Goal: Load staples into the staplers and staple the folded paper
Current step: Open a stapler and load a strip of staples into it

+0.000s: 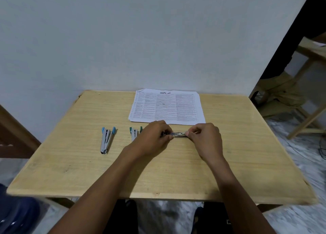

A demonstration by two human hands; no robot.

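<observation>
Table (229, 163) is standing with its far edge against the wall (123, 39). Stack of paper (167, 106) is lying flat on the table at the far edge, slightly right of centre. Left stapler (106, 140) is lying on the table well left of centre, nearer than the paper, its two arms spreading apart toward the wall. Middle stapler (135, 134) is lying to its right, apart from it, partly hiding behind the left hand (151, 138). Third stapler (177, 134) is lying crosswise just before the paper's near edge, between the hands. The left hand is gripping its left end and the right hand (206, 138) is pinching its right end.
</observation>
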